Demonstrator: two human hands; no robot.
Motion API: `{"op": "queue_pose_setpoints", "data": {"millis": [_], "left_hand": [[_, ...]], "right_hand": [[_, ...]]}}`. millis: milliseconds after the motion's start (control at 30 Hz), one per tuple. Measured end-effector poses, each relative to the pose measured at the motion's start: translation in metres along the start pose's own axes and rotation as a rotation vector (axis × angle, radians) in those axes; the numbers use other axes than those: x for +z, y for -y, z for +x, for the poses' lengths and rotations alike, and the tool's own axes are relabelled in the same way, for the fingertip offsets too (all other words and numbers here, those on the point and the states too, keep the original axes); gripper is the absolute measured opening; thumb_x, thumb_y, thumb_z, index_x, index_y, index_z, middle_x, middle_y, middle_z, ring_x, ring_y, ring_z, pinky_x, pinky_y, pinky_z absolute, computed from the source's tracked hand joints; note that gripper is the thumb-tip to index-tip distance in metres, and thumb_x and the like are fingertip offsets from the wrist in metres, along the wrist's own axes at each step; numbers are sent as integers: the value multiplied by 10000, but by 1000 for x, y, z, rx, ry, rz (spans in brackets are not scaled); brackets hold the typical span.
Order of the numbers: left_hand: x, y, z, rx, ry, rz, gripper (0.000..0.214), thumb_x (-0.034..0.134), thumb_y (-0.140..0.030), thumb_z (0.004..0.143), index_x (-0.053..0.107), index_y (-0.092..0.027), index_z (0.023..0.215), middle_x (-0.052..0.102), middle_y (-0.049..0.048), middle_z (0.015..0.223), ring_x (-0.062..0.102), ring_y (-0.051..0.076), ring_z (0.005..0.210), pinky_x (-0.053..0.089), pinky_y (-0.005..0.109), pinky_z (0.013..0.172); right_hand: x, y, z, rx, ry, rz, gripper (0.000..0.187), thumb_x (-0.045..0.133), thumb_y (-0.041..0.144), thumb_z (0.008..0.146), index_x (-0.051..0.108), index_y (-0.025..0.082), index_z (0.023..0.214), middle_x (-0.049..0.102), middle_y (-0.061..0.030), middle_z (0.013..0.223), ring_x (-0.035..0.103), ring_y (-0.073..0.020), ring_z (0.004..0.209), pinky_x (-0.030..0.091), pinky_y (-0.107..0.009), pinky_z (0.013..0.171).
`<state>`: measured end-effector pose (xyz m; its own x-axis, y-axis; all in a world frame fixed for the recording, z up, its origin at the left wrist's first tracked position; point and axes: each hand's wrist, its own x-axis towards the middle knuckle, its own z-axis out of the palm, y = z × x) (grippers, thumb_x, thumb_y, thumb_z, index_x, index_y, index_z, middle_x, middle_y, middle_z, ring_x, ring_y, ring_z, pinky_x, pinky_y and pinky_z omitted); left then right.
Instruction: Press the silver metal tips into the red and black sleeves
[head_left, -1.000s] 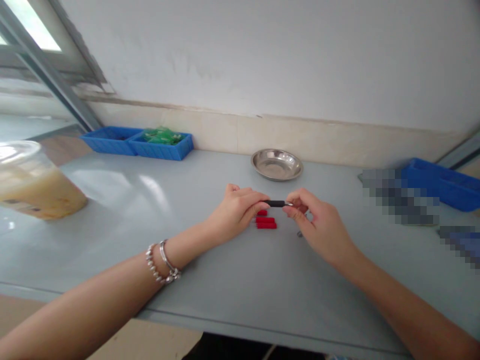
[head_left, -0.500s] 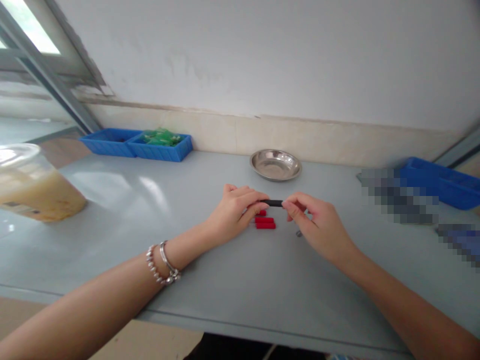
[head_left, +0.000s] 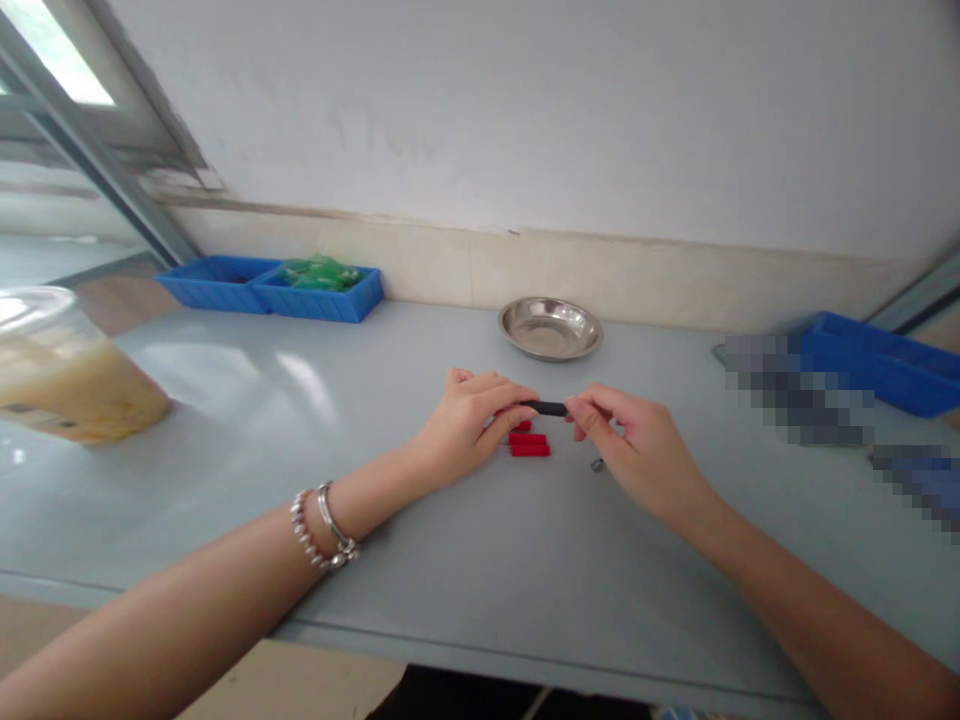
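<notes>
Between my two hands is a short black rod-like piece (head_left: pixel 552 408), held roughly level just above the table. My left hand (head_left: pixel 480 415) pinches its left end, and my right hand (head_left: pixel 626 435) pinches its right end with thumb and fingers. Both ends are hidden in the fingers. Several red cylindrical pieces (head_left: pixel 530 450) lie side by side on the table under the black piece, partly covered by my left fingers. A small grey metal part (head_left: pixel 597 465) rests close to my right thumb.
A shallow steel dish (head_left: pixel 550 330) stands by the wall. Two joined blue bins (head_left: pixel 322 300), one with green plastic packing, are at the back left. A large plastic tub (head_left: pixel 82 375) with yellowish contents is on the left. Another blue bin (head_left: pixel 881 365) and blurred-out items are on the right.
Both hands keep their grip on the black piece, whose right end has dipped very slightly. The view has shifted a little; nothing else differs.
</notes>
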<state>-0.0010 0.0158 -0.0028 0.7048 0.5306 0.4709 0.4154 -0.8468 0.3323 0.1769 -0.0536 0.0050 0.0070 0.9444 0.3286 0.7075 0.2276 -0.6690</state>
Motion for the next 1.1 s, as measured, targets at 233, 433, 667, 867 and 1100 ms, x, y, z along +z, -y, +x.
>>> {"op": "queue_pose_setpoints", "data": {"millis": [233,433,667,867,1100], "left_hand": [[1,2,1,21,-19,14,234,374,-281,904,577,-175,950,623,0,787,540,120,733,261,277,697],[2,2,2,-14,-63,46,224,379,-281,899,572,-177,940,620,-1,781,540,125,721,268,284,703],[1,14,6,-246,-39,45,210,435,-288,864,579,-180,973,634,-1,811,542,122,683,336,275,707],[0,26,11,-368,38,85,230,430,-283,859,589,-184,992,598,22,875,529,143,745,365,297,736],[3,30,12,-417,87,97,225,440,-257,850,613,-176,970,545,59,924,519,179,807,370,350,762]], "right_hand": [[1,-2,0,-18,-58,32,165,500,309,808,564,174,736,616,3,641,564,-140,619,385,-272,627],[-1,-3,1,-54,-172,47,64,569,228,743,557,178,780,620,-4,680,578,-137,651,414,-251,617],[-11,1,2,-78,-133,-18,80,526,181,726,469,191,671,521,23,588,472,-96,539,378,-220,529],[-26,-9,11,-29,-123,-27,63,546,165,703,490,186,682,517,25,584,465,-93,531,381,-223,524],[-28,-23,12,64,-26,-81,16,553,171,695,564,170,707,568,5,591,514,-107,530,421,-242,536]]}}
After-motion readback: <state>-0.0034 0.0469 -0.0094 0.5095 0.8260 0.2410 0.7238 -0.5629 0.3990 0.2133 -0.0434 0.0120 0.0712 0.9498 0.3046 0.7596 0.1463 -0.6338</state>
